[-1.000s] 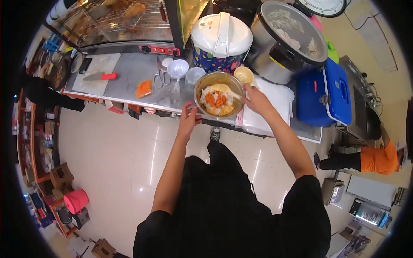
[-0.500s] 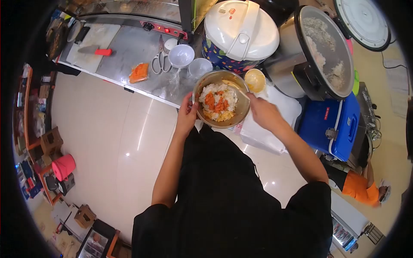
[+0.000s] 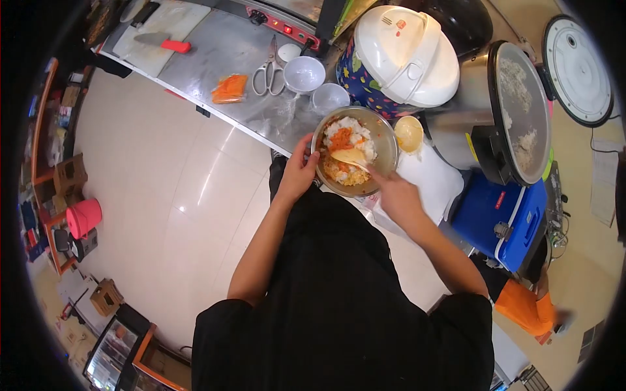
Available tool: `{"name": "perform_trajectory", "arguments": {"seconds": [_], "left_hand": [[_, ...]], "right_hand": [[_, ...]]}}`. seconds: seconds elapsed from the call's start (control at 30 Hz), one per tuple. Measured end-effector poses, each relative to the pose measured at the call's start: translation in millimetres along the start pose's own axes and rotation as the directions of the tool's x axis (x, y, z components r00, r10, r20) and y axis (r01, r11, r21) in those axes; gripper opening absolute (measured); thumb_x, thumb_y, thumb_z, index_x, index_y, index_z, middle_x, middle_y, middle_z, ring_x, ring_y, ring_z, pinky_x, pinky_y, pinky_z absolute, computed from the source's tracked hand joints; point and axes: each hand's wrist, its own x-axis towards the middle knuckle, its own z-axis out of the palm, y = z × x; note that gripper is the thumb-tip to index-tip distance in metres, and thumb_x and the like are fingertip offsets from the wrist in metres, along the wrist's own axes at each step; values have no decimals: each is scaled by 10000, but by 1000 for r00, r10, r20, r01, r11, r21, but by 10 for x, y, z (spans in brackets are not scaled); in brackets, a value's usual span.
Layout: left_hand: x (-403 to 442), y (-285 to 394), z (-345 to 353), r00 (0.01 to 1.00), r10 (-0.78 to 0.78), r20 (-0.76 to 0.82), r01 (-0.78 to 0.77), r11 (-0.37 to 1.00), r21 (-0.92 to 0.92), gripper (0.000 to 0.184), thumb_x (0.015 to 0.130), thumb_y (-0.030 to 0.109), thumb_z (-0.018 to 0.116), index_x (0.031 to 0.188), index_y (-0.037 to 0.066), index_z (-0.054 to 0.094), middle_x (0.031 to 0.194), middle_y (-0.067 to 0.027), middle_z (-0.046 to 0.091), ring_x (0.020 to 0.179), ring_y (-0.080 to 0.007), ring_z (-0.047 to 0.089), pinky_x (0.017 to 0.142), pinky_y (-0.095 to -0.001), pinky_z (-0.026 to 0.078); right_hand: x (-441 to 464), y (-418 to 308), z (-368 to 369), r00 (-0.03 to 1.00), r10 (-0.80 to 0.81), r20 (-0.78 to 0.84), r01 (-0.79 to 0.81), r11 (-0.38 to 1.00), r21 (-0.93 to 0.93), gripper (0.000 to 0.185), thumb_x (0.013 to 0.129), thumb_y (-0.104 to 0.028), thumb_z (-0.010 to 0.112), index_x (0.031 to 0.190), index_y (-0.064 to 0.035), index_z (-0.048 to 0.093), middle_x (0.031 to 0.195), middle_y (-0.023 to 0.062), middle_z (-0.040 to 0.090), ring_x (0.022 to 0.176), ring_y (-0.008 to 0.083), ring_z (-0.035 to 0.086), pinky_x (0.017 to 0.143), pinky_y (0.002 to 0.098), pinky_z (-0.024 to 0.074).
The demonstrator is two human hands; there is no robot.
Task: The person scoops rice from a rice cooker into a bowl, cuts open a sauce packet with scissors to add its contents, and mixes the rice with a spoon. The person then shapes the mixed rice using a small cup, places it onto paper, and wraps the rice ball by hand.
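Observation:
A metal bowl [image 3: 387,142] at the counter's front edge holds white rice [image 3: 362,138], an orange-red topping [image 3: 340,139] and yellowish bits. My left hand [image 3: 300,171] grips the bowl's left rim, thumb on the inner side. In my right hand [image 3: 399,195] is the handle of a pale spatula [image 3: 350,156], whose blade lies on the rice between the orange topping and the yellowish bits. Just behind the bowl stand a small yellow bowl [image 3: 409,133] and a clear cup [image 3: 330,98].
Behind are a rice cooker [image 3: 407,55], a large open pot of rice [image 3: 521,117] and a blue cooler [image 3: 495,215]. Scissors [image 3: 268,77], an orange packet [image 3: 229,88], a white bowl [image 3: 304,75] and a knife [image 3: 163,42] lie leftward. A person in orange [image 3: 521,306] is at right.
My left hand has closed on the bowl's rim. The spatula blade has moved from the bowl's far side down into the middle of the rice. The view has shifted and turned.

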Motion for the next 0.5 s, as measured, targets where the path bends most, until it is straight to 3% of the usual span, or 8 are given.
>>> {"name": "perform_trajectory", "arguments": {"seconds": [0.13,0.17,0.27,0.37,0.47,0.5], "left_hand": [[-3,8,-5,1000,-20,-13,20,1000,0,443,996,105,545,1431,122,464,907,-45,559,743,-110,574,675,-271,487],[19,-26,1,1000,-1,-18,1,1000,3,441,995,106,544,1428,118,466,908,-52,565,745,-120,580,682,-278,491],[37,-97,7,999,33,-30,-33,999,29,434,993,110,542,1422,108,473,905,-74,584,755,-146,596,701,-297,500],[99,9,-48,997,47,-56,-43,997,67,428,994,117,540,1418,100,478,898,-90,601,761,-157,603,709,-306,502],[66,18,-23,998,29,-60,-25,997,73,423,995,124,540,1414,94,483,897,-95,611,753,-154,599,704,-304,500],[73,5,-20,998,30,-60,-26,997,66,422,995,125,540,1413,92,484,896,-94,611,748,-153,597,702,-304,500]], "right_hand": [[-42,-7,-791,996,89,18,-88,994,-65,527,844,-79,594,1344,-243,606,815,155,628,788,338,683,665,444,559],[72,36,-726,996,56,-64,-60,997,-54,495,846,-84,590,1318,-230,628,801,159,648,807,337,688,689,456,557],[501,67,-278,994,-100,-33,98,994,-45,482,839,-82,588,1299,-216,643,890,178,686,842,336,695,723,460,555],[392,-101,-573,997,-18,72,19,1000,-10,487,816,-76,602,1285,-196,652,966,185,705,869,337,698,747,456,555],[155,-110,-597,993,-40,114,44,999,-32,390,901,-93,538,1251,-197,674,886,188,689,830,367,672,725,482,543],[187,-100,-478,993,-64,102,67,997,-23,408,876,-92,556,1254,-193,671,903,182,696,846,355,680,734,476,547]]}}
